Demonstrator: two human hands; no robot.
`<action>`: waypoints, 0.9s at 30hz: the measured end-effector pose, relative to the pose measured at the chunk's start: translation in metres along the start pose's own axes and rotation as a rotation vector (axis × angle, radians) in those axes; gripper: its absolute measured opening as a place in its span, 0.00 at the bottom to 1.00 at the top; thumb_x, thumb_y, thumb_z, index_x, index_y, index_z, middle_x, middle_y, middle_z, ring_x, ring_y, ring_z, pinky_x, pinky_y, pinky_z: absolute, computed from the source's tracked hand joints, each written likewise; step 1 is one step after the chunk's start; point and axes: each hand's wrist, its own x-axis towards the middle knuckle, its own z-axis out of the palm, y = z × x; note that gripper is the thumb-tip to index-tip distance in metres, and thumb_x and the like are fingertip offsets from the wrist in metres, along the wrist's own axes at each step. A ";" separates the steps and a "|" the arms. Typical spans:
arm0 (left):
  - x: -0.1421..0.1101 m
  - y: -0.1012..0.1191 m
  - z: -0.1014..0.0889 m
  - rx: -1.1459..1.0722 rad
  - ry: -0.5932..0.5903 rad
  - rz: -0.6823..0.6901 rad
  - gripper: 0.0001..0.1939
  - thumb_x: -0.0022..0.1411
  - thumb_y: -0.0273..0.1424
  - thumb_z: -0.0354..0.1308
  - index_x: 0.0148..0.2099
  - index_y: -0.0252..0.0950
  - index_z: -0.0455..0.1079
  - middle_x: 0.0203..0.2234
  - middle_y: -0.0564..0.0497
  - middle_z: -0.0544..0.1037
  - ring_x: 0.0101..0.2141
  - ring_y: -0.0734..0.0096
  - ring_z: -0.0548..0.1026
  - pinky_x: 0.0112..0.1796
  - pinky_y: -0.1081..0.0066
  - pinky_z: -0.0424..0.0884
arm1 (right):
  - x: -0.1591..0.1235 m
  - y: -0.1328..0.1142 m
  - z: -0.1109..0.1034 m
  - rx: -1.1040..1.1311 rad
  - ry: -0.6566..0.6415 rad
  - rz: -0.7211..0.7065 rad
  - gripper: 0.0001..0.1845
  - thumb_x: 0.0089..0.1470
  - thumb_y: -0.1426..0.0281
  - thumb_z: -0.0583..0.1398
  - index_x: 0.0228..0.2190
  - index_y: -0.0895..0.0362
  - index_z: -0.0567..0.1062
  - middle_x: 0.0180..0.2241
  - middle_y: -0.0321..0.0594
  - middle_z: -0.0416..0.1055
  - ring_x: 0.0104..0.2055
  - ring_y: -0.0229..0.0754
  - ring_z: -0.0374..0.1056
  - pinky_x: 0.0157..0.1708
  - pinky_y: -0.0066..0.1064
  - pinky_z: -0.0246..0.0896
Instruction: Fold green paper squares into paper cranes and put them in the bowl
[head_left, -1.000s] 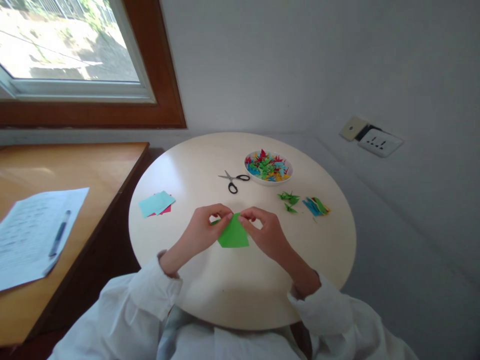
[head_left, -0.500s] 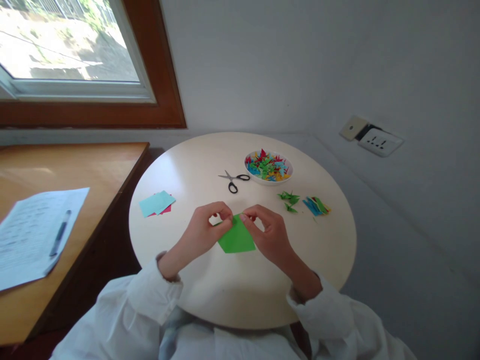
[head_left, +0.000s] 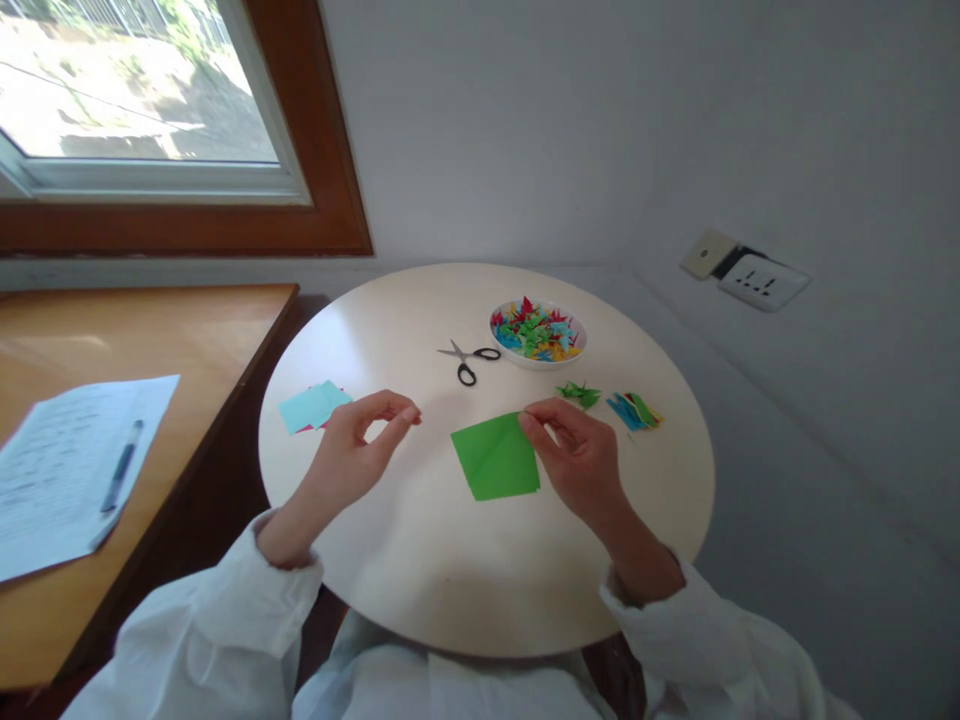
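A square sheet of green paper (head_left: 495, 455) hangs over the round table's near middle, with a faint diagonal crease across it. My right hand (head_left: 581, 450) is closed in a pinch on its upper right corner. To the left of the sheet, and apart from it, my left hand (head_left: 356, 445) hovers with thumb and index fingertips brought together; nothing shows between them. Beyond my right hand lie green folded paper cranes (head_left: 577, 393), partly hidden by it. Light blue paper squares (head_left: 307, 407) with red ones under them lie behind my left hand.
Scissors with black handles (head_left: 469, 362) lie partly spread on the white round table (head_left: 420, 600). A white bowl (head_left: 536, 363) holds many coloured paper cranes. Right of it are folded paper strips (head_left: 634, 410). A wooden desk (head_left: 187, 330) at left carries written sheets (head_left: 67, 480) and a pen (head_left: 121, 468).
My left hand has let go of the green paper and moved left. My right hand has shifted slightly right with the sheet, which now hangs more spread out.
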 end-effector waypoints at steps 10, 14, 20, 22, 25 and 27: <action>-0.004 0.012 0.022 0.308 -0.139 0.276 0.09 0.60 0.29 0.50 0.30 0.36 0.69 0.25 0.52 0.76 0.28 0.70 0.71 0.34 0.68 0.65 | -0.004 -0.003 0.009 -0.093 -0.134 -0.053 0.05 0.51 0.69 0.57 0.31 0.55 0.72 0.30 0.40 0.74 0.33 0.40 0.68 0.34 0.32 0.63; -0.006 0.011 0.017 0.444 -0.161 0.398 0.10 0.61 0.29 0.49 0.32 0.36 0.70 0.25 0.51 0.76 0.29 0.69 0.70 0.35 0.66 0.62 | 0.001 -0.014 0.011 -0.205 -0.210 -0.252 0.05 0.51 0.72 0.56 0.31 0.54 0.72 0.33 0.40 0.74 0.37 0.42 0.69 0.40 0.36 0.61; -0.010 0.015 0.013 0.513 -0.168 0.448 0.11 0.62 0.28 0.47 0.32 0.37 0.70 0.27 0.51 0.76 0.29 0.70 0.69 0.36 0.65 0.60 | 0.005 -0.023 0.015 -0.305 -0.312 -0.334 0.06 0.50 0.75 0.55 0.26 0.54 0.71 0.29 0.37 0.75 0.35 0.41 0.69 0.41 0.36 0.55; -0.011 0.015 0.013 0.511 -0.159 0.466 0.11 0.62 0.27 0.47 0.32 0.37 0.70 0.27 0.51 0.76 0.30 0.70 0.69 0.36 0.65 0.59 | 0.003 -0.025 0.014 -0.326 -0.331 -0.333 0.05 0.50 0.75 0.55 0.27 0.55 0.70 0.30 0.37 0.75 0.35 0.40 0.69 0.42 0.37 0.52; -0.013 0.014 0.011 0.508 -0.159 0.491 0.11 0.62 0.26 0.47 0.32 0.37 0.70 0.28 0.51 0.76 0.31 0.69 0.69 0.37 0.65 0.59 | 0.002 -0.025 0.011 -0.364 -0.338 -0.331 0.05 0.50 0.75 0.55 0.27 0.55 0.70 0.31 0.36 0.75 0.35 0.40 0.69 0.43 0.37 0.50; -0.013 0.014 0.007 0.511 -0.152 0.488 0.11 0.61 0.27 0.47 0.32 0.37 0.71 0.28 0.51 0.76 0.31 0.69 0.70 0.37 0.65 0.60 | 0.003 -0.021 0.005 -0.389 -0.324 -0.329 0.05 0.50 0.75 0.55 0.27 0.55 0.70 0.31 0.37 0.76 0.35 0.40 0.69 0.43 0.38 0.49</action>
